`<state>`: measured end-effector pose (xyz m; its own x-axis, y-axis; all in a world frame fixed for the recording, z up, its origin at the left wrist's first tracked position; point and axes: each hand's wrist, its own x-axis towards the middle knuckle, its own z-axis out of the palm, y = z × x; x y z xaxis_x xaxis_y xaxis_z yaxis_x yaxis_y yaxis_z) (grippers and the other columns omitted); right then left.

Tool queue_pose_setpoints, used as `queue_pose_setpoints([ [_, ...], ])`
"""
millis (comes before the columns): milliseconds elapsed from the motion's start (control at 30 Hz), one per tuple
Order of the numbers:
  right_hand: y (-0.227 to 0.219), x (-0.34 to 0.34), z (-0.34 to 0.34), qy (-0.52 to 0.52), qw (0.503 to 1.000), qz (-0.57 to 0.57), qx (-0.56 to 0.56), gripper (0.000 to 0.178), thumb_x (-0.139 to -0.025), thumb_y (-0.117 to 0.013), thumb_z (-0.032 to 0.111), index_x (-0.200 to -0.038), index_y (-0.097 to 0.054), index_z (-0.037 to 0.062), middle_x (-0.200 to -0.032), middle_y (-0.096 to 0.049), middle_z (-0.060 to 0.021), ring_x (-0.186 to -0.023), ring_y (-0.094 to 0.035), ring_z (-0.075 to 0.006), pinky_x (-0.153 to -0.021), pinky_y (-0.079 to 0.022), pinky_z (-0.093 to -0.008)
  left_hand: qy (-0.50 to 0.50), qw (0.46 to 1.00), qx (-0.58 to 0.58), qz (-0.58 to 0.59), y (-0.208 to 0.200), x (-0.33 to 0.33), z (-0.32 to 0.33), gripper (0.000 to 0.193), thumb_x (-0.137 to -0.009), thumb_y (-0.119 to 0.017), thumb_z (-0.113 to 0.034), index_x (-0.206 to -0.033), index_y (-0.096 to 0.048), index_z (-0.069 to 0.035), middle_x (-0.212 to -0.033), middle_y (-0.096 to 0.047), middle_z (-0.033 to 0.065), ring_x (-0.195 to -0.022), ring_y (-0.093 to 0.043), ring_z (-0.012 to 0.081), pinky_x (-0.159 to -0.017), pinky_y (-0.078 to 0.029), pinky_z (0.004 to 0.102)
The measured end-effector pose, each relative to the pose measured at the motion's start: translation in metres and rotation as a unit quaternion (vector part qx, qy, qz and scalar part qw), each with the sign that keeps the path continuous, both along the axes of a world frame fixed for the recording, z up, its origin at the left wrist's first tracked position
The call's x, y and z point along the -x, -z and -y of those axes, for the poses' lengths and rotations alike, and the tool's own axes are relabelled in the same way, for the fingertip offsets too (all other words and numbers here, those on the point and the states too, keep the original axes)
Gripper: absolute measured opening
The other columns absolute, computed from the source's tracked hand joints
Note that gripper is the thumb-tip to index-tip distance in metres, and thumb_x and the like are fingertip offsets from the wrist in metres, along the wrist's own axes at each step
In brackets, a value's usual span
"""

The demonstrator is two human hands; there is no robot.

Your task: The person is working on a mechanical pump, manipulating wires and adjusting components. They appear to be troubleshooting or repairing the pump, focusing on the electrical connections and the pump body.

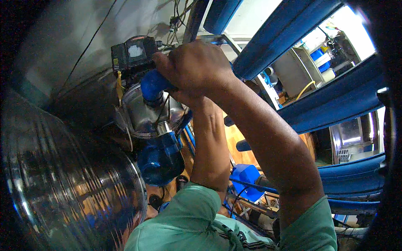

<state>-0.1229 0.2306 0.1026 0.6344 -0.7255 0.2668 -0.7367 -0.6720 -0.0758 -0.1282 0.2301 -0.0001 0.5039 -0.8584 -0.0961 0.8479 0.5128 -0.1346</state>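
Note:
Near the top centre, my right hand [197, 65] is closed around a blue rounded pipe elbow [154, 85], its thumb toward the black box. My left hand [187, 98] lies just below it, mostly covered, so its fingers do not show. The elbow rises from the top of a shiny metal vessel [142, 115]. Beside the hands, a black box [134, 54] with a white patch is fixed above the vessel. Under the vessel's near side hangs a dark blue rounded housing [161, 159] with a silver fitting [164, 128].
A large shiny cylinder [75, 180] fills the lower left. Thick blue pipes [284, 37] cross the right side. A bright blue box [247, 182] sits low, right of my left forearm. Cables [179, 16] run along the wall at the top.

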Motion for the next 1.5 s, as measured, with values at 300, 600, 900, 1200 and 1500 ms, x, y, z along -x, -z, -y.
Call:
queue_pose_setpoints([
  [300,0.003,0.008,0.001,0.013,1.0,0.02,-0.014,0.054,-0.093,-0.04,0.05,-0.088,-0.071,0.0059,-0.079,-0.068,-0.0214,-0.077,-0.068,-0.0389,-0.071,-0.054,-0.0505,0.011,1.0,-0.005,0.028,0.003,0.003,-0.002,0.047,-0.101,-0.039,-0.045,-0.124,-0.052,-0.006,-0.117,-0.059,0.0081,-0.107,-0.057,0.0208,-0.099,-0.042,0.0378],
  [600,0.011,0.007,-0.01,0.052,0.988,0.14,0.041,0.054,-0.092,-0.04,0.046,-0.071,-0.071,0.0064,-0.072,-0.067,-0.0207,-0.072,-0.067,-0.0413,-0.071,-0.054,-0.0508,0.003,0.999,-0.02,0.041,0.005,-0.003,-0.008,0.045,-0.101,-0.038,-0.043,-0.121,-0.054,-0.005,-0.116,-0.059,0.0082,-0.106,-0.058,0.021,-0.098,-0.042,0.0367],
  [900,0.019,0.039,-0.004,-0.12,0.975,0.189,-0.013,0.034,-0.095,-0.049,0.033,-0.096,-0.069,0.0049,-0.096,-0.067,-0.0188,-0.093,-0.065,-0.0359,-0.083,-0.051,-0.0429,0.005,0.988,-0.032,0.151,0.034,-0.003,0.002,0.044,-0.102,-0.037,-0.04,-0.119,-0.055,-0.004,-0.115,-0.06,0.0084,-0.105,-0.058,0.0213,-0.097,-0.043,0.0356],
  [1200,0.155,0.238,-0.042,0.009,0.776,0.459,-0.432,0.033,-0.094,-0.052,0.036,-0.096,-0.066,0.0056,-0.087,-0.066,-0.0123,-0.078,-0.062,-0.0231,-0.078,-0.051,-0.0387,0.517,0.359,-0.134,0.766,0.181,0.004,-0.301,0.042,-0.089,-0.061,-0.04,-0.107,-0.064,-0.003,-0.099,-0.068,0.0159,-0.092,-0.066,0.0284,-0.081,-0.052,0.0442],
  [1500,0.198,0.213,-0.04,0.163,0.895,0.378,-0.175,0.038,-0.099,-0.048,0.03,-0.08,-0.063,0.001,-0.074,-0.064,-0.0152,-0.065,-0.061,-0.0253,-0.063,-0.048,-0.0396,0.266,0.249,-0.145,0.92,0.376,-0.14,-0.582,0.034,-0.09,-0.062,-0.036,-0.107,-0.065,-0.006,-0.103,-0.068,0.0136,-0.099,-0.063,0.0339,-0.086,-0.049,0.0429],
])
